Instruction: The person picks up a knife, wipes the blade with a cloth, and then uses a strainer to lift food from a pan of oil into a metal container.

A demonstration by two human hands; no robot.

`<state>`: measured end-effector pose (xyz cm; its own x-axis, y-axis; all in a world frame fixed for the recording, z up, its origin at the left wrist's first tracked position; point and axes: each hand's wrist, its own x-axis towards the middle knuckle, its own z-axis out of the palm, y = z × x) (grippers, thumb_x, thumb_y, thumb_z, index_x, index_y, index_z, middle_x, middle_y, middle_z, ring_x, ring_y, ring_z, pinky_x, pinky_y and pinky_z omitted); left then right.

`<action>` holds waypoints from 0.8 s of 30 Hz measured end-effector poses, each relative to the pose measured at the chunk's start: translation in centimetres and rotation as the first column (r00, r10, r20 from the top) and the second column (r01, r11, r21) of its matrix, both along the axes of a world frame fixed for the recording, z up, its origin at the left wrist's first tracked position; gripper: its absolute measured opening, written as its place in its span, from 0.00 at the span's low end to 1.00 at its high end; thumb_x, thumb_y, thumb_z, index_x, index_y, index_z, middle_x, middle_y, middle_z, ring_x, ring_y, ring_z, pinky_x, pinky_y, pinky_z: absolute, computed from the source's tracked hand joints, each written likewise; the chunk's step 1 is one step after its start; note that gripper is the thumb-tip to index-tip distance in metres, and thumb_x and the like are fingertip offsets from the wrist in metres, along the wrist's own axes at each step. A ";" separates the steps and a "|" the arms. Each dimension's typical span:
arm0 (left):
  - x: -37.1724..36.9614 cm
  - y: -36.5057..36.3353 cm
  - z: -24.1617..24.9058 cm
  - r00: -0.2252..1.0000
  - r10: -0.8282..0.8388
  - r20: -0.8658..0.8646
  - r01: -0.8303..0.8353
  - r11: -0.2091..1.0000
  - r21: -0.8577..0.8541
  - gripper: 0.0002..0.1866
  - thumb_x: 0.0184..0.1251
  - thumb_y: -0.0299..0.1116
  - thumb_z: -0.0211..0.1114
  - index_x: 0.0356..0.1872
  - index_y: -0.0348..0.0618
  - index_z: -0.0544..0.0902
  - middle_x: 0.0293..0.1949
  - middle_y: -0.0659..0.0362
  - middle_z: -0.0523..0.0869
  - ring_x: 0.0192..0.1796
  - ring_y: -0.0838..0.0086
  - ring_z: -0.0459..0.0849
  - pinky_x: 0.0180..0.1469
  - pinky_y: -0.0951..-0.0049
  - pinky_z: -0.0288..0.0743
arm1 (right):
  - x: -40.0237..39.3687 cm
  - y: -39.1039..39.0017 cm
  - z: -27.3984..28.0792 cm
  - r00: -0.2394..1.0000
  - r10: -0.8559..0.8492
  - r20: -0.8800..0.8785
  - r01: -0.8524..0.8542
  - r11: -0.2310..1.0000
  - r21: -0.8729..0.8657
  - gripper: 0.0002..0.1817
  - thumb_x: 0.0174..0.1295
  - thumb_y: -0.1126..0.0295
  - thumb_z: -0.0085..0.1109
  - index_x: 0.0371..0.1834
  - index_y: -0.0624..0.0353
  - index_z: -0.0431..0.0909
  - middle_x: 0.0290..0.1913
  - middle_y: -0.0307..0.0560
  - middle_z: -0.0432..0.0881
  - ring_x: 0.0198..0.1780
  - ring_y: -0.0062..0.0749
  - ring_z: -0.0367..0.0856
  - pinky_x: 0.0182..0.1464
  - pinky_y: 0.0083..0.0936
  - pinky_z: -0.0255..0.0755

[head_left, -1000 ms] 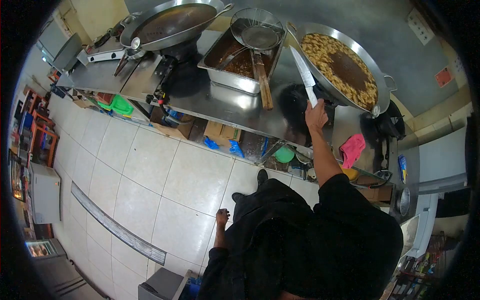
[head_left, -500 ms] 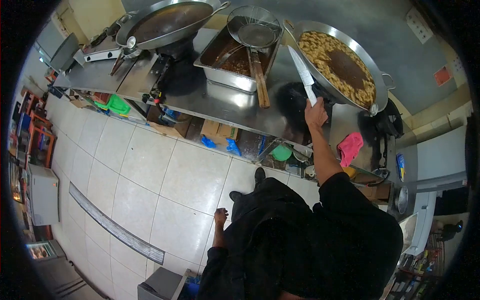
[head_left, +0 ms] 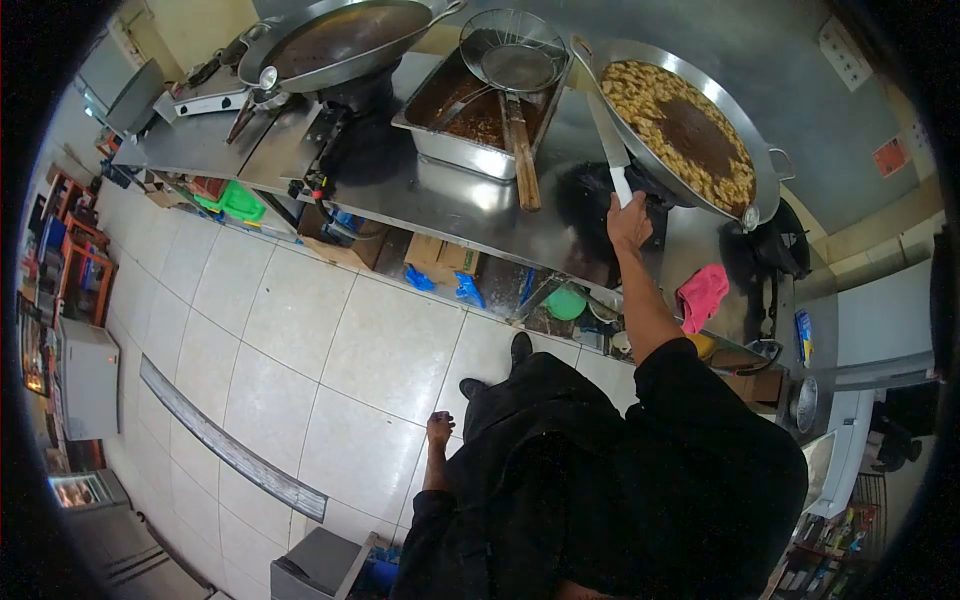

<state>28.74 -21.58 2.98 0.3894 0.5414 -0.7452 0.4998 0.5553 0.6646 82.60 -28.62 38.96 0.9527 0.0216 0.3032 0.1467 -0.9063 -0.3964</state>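
Observation:
My right hand (head_left: pixel 630 222) is closed round the white handle of a long-bladed knife (head_left: pixel 608 133). Its blade points away from me, beside the left rim of a big wok (head_left: pixel 762 200). Pale brown fried pieces (head_left: pixel 640 85) float in that wok, ringed around a patch of dark oil. My left hand (head_left: pixel 440 427) hangs low by my side over the tiled floor, fingers loosely bent and a little apart, holding nothing.
A steel tray (head_left: pixel 465 155) on the counter carries wire strainers (head_left: pixel 522 68), one with a wooden handle. Another wok (head_left: pixel 350 40) stands further left. A pink cloth (head_left: pixel 703 297) hangs at the counter's front edge. Cardboard boxes (head_left: pixel 440 258) sit below.
The knife has turned slightly in my right hand, so its blade looks narrower and its tip lies further up by the wok's left handle. My left hand has barely moved.

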 end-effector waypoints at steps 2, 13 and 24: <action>-0.2 -0.3 0.0 1.000 0.009 0.005 -0.009 1.000 -0.004 0.11 0.67 0.34 0.57 0.43 0.37 0.75 0.33 0.54 0.85 0.29 0.72 0.85 0.25 0.74 0.74 | 0.0 -0.2 0.1 1.000 0.005 -0.004 -0.005 1.000 -0.003 0.23 0.59 0.52 0.56 0.46 0.61 0.67 0.42 0.59 0.80 0.42 0.58 0.80 0.42 0.47 0.73; 2.5 -1.5 0.7 0.994 0.017 0.110 -0.002 0.991 -0.132 0.12 0.67 0.34 0.57 0.45 0.38 0.76 0.34 0.54 0.85 0.29 0.72 0.84 0.23 0.77 0.73 | -5.6 -5.8 0.2 0.989 0.067 -0.132 -0.063 0.997 0.037 0.27 0.58 0.48 0.56 0.47 0.61 0.69 0.40 0.60 0.82 0.45 0.56 0.79 0.45 0.46 0.70; 17.7 -2.3 2.6 0.680 -0.624 0.385 0.514 0.781 0.356 0.11 0.68 0.36 0.57 0.43 0.40 0.78 0.37 0.57 0.84 0.36 0.75 0.83 0.35 0.76 0.75 | -16.3 -34.7 3.5 0.927 0.251 -0.278 -0.267 0.964 -0.019 0.19 0.58 0.58 0.61 0.45 0.58 0.72 0.35 0.55 0.82 0.36 0.49 0.82 0.38 0.38 0.74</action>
<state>46.47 -23.87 5.58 0.9326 0.2125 -0.2918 0.2781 0.0926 0.9561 66.29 -63.34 42.43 0.9573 0.2880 0.0255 0.2733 -0.8729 -0.4041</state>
